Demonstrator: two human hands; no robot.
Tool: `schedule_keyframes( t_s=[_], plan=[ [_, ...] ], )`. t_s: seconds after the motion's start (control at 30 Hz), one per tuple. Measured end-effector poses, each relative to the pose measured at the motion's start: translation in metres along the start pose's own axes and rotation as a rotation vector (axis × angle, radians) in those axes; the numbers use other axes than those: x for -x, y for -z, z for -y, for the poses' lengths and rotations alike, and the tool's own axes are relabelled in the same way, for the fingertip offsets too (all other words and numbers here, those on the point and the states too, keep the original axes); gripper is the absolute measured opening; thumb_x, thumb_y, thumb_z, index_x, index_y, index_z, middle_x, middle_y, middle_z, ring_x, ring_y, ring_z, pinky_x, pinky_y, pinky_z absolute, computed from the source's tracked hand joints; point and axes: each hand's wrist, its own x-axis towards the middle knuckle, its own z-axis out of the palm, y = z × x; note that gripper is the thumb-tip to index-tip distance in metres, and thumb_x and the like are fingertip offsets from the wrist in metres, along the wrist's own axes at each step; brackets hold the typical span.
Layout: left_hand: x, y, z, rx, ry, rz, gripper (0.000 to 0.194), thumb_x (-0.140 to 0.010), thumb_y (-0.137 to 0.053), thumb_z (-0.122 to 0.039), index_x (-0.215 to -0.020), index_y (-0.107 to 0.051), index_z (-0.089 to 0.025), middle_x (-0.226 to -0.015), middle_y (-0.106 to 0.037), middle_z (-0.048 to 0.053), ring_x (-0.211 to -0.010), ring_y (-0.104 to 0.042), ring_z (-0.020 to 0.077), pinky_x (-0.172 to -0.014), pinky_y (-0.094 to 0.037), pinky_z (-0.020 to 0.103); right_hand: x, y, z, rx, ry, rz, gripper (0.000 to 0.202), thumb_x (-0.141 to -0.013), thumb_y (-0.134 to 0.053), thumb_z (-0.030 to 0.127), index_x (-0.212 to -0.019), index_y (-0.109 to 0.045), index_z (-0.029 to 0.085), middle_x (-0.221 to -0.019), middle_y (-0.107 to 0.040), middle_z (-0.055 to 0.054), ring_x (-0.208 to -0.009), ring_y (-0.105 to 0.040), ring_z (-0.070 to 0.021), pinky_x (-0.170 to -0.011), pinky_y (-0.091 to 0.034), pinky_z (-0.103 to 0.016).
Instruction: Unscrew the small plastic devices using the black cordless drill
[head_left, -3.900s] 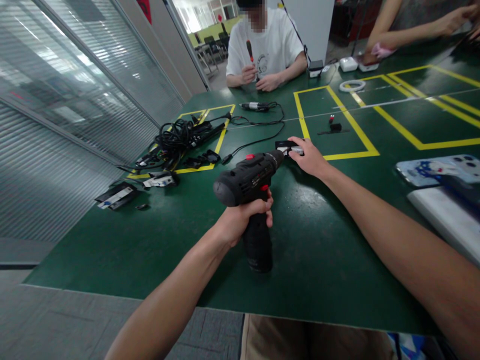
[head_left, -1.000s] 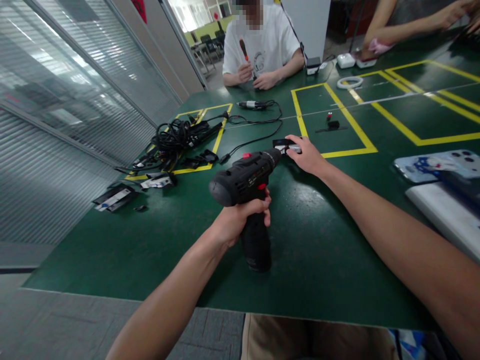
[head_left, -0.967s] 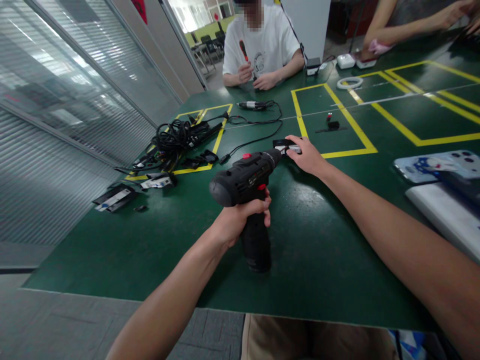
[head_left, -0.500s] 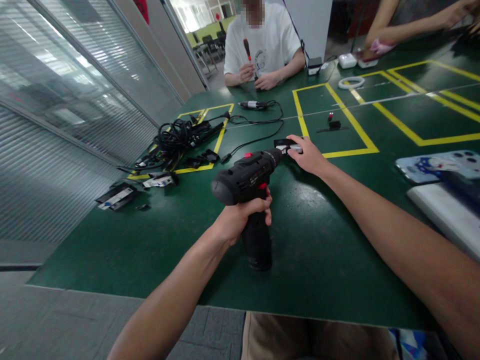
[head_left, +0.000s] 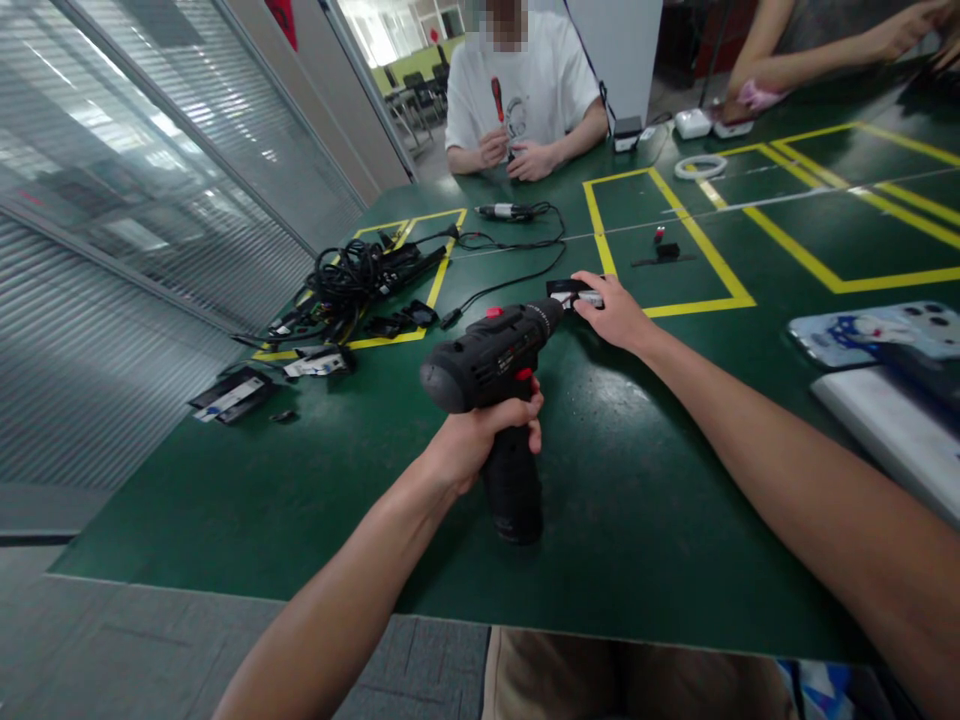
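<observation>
My left hand (head_left: 487, 430) is wrapped round the grip of a black cordless drill (head_left: 487, 358) with red switches. The drill points forward and to the right. Its chuck end meets or nearly meets a small black part with a white label (head_left: 564, 288); the exact contact is hidden by the chuck. From the right, my right hand (head_left: 615, 310) grips that small part against the green table (head_left: 630, 480), its fingers over the part's right side.
Left lie tangled black cables (head_left: 360, 270), a labelled black box (head_left: 232, 393) and a white-and-black part (head_left: 319, 362). A pen-like tool with a cord (head_left: 506, 211) lies ahead. A phone (head_left: 877, 330) is at right. Across the table, a person holds a screwdriver (head_left: 497, 98).
Almost nothing differs: the drill and both my hands keep their places. The person opposite has shifted the screwdriver slightly.
</observation>
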Motion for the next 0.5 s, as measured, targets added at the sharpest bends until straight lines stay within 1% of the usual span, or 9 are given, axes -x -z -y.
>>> schedule_keyframes(
  t_s=[0.1, 0.23, 0.33, 0.5],
  plan=[
    [0.0006, -0.0004, -0.0008, 0.005, 0.004, 0.003, 0.029, -0.070, -0.069, -0.023, -0.095, -0.057, -0.014, -0.080, -0.058, -0.001, -0.053, -0.057, 0.0083, -0.055, -0.044, 0.024, 0.0003, 0.0004, 0.0006, 0.001, 0.001, 0.002, 0.051, -0.087, -0.057, 0.030, -0.137, -0.059, 0.019, -0.122, -0.056, -0.015, -0.109, -0.060, -0.0310, -0.103, -0.046, -0.046],
    [0.0004, -0.0009, -0.0015, 0.000, 0.004, -0.005, 0.028, -0.070, -0.068, -0.023, -0.094, -0.057, -0.014, -0.079, -0.058, 0.000, -0.053, -0.057, 0.0083, -0.055, -0.044, 0.024, 0.0007, 0.0008, 0.0011, 0.001, -0.007, 0.000, 0.049, -0.087, -0.057, 0.030, -0.135, -0.060, 0.023, -0.121, -0.057, -0.013, -0.108, -0.061, -0.0312, -0.103, -0.046, -0.049],
    [-0.0003, -0.0008, -0.0013, -0.010, 0.003, -0.009, 0.027, -0.069, -0.068, -0.023, -0.092, -0.057, -0.013, -0.077, -0.058, 0.000, -0.053, -0.057, 0.0087, -0.055, -0.045, 0.024, 0.0008, 0.0008, 0.0014, -0.003, -0.012, 0.000, 0.049, -0.087, -0.057, 0.030, -0.136, -0.060, 0.024, -0.121, -0.057, -0.012, -0.108, -0.061, -0.0305, -0.103, -0.046, -0.049],
    [-0.0005, -0.0011, -0.0012, -0.017, 0.002, -0.015, 0.026, -0.069, -0.068, -0.023, -0.089, -0.057, -0.013, -0.075, -0.057, -0.001, -0.052, -0.057, 0.0090, -0.055, -0.044, 0.025, 0.0008, 0.0003, 0.0019, 0.001, -0.011, 0.000, 0.051, -0.087, -0.057, 0.029, -0.137, -0.060, 0.020, -0.121, -0.057, -0.014, -0.109, -0.060, -0.0305, -0.104, -0.045, -0.047]
  ],
)
